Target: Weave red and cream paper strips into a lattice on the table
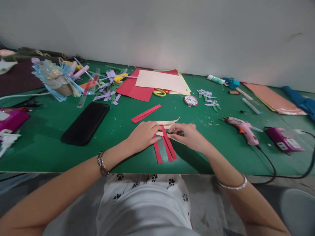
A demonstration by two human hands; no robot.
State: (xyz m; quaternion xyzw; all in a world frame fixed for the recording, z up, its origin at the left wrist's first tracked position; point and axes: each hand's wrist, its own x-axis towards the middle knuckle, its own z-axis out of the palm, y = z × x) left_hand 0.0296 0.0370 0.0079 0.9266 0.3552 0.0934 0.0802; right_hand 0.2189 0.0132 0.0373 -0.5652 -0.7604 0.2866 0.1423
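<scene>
Red paper strips (167, 150) lie crossed with cream paper strips (169, 122) on the green table (49, 144) near its front edge. My left hand (144, 135) rests palm down on the strips, fingers flat and pressing them. My right hand (187, 135) is just to the right, its fingertips pinching a cream strip where it crosses the red ones. A loose folded red strip (145, 113) lies a little behind the hands.
A black phone (85, 123) lies to the left. Red and cream sheets (157, 82), yellow scissors (159, 92) and purple paper scraps (108, 91) sit behind. A pink glue gun (242, 128) with its cable, a purple device (283, 139) and a round tin (191, 100) are to the right.
</scene>
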